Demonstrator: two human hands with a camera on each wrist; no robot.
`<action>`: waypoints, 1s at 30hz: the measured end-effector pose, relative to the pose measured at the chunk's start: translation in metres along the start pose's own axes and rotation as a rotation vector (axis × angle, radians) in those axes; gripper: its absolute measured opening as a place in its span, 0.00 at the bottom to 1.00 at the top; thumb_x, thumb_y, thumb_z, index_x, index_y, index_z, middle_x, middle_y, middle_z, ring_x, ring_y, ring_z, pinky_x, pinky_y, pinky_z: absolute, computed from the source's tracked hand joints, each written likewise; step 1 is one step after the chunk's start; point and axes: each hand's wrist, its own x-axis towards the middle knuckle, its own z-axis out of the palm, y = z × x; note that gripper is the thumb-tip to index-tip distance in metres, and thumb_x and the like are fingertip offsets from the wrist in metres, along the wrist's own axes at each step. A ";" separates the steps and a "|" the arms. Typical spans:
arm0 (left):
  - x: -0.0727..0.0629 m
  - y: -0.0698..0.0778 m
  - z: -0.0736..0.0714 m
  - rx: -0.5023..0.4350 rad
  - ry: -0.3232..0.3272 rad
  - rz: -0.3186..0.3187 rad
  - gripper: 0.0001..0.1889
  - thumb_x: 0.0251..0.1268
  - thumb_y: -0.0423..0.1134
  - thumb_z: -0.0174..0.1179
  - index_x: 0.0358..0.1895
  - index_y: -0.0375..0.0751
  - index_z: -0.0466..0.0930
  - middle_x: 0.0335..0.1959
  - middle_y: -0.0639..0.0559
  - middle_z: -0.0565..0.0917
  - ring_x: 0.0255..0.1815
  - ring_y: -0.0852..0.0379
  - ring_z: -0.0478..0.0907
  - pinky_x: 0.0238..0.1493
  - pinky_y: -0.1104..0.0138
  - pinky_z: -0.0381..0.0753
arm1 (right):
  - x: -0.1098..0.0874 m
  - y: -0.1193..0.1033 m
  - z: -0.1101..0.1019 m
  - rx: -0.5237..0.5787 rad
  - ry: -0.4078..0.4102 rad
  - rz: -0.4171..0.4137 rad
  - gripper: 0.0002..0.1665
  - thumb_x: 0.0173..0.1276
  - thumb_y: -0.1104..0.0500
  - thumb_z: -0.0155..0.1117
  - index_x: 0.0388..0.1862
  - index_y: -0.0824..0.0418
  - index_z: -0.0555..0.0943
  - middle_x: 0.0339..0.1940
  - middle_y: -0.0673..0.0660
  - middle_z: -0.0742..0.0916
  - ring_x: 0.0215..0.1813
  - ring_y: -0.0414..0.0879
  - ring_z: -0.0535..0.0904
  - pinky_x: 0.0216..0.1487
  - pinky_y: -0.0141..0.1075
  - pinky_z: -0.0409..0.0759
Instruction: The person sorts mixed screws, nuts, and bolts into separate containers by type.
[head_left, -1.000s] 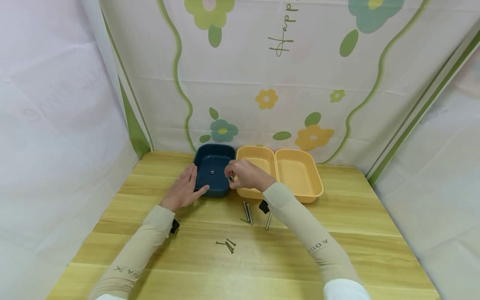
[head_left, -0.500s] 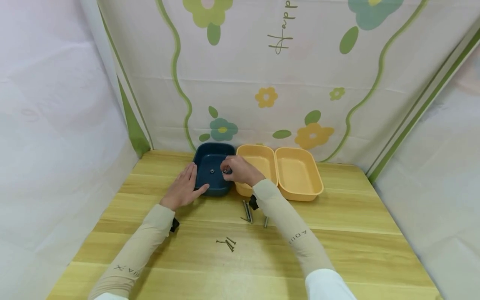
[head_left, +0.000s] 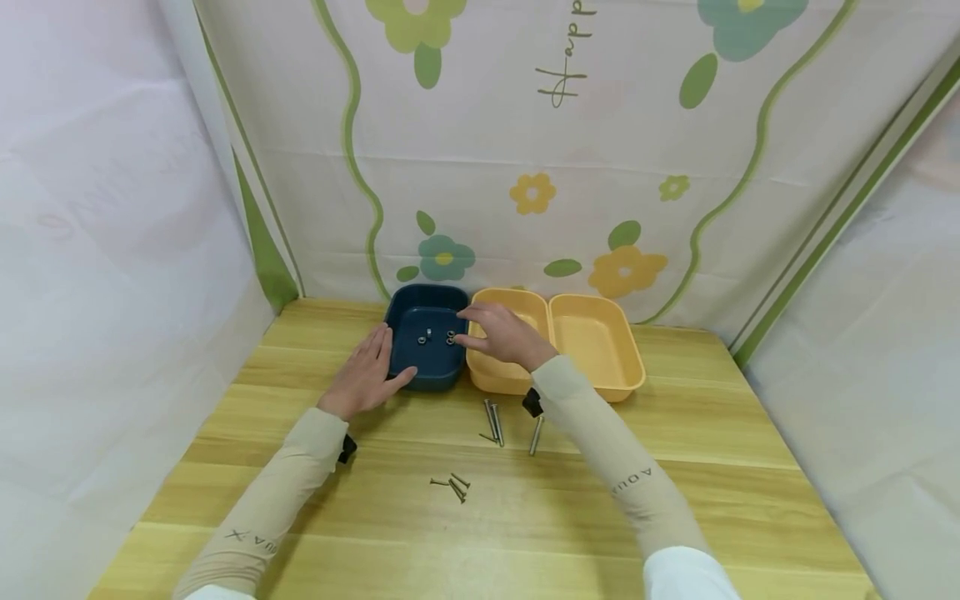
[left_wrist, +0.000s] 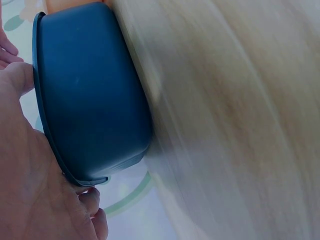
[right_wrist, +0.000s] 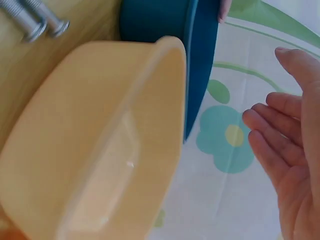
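A dark blue box point(head_left: 427, 375) stands at the left of a row of boxes, with several small metal nuts point(head_left: 451, 337) on its floor. My left hand point(head_left: 362, 377) rests on its left side, fingers straight along the rim and thumb at the near edge. In the left wrist view the blue box's outer wall point(left_wrist: 90, 90) fills the space beside that hand. My right hand point(head_left: 504, 335) hovers over the middle yellow box point(head_left: 498, 381), fingertips spread near the blue box's right rim. The right wrist view shows its fingers point(right_wrist: 272, 155) holding nothing.
Another yellow box point(head_left: 600, 354) stands at the right of the row. Long bolts point(head_left: 495, 423) and a small screw point(head_left: 487, 437) lie in front of the boxes, with another long bolt point(head_left: 537, 435) to their right. Several short screws point(head_left: 457, 487) lie nearer on the wooden table point(head_left: 585, 517).
The right hand has moved left over the blue box, let go of nuts there, and drawn back right with fingers spread. More nuts lie in the blue box. The left hand stays put.
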 end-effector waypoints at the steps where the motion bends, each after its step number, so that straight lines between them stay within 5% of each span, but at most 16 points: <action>1: 0.000 0.000 0.000 -0.001 -0.001 0.000 0.53 0.80 0.69 0.44 0.84 0.25 0.39 0.88 0.31 0.41 0.89 0.34 0.39 0.88 0.42 0.45 | -0.003 0.001 -0.003 -0.012 -0.012 0.010 0.32 0.79 0.45 0.65 0.70 0.66 0.80 0.66 0.64 0.86 0.66 0.57 0.85 0.69 0.47 0.83; 20: -0.001 0.001 -0.001 -0.022 -0.014 -0.005 0.54 0.80 0.69 0.45 0.85 0.26 0.38 0.88 0.32 0.40 0.89 0.34 0.38 0.88 0.42 0.44 | -0.083 0.011 -0.039 -0.136 -0.198 0.224 0.50 0.82 0.34 0.52 0.85 0.68 0.57 0.85 0.68 0.66 0.84 0.63 0.63 0.83 0.55 0.66; 30: -0.002 0.002 -0.002 -0.019 -0.013 -0.003 0.53 0.80 0.69 0.45 0.85 0.26 0.39 0.88 0.32 0.41 0.89 0.34 0.39 0.87 0.41 0.46 | -0.112 0.032 -0.025 -0.105 -0.145 0.287 0.53 0.84 0.34 0.48 0.86 0.72 0.50 0.87 0.72 0.56 0.88 0.65 0.51 0.87 0.57 0.55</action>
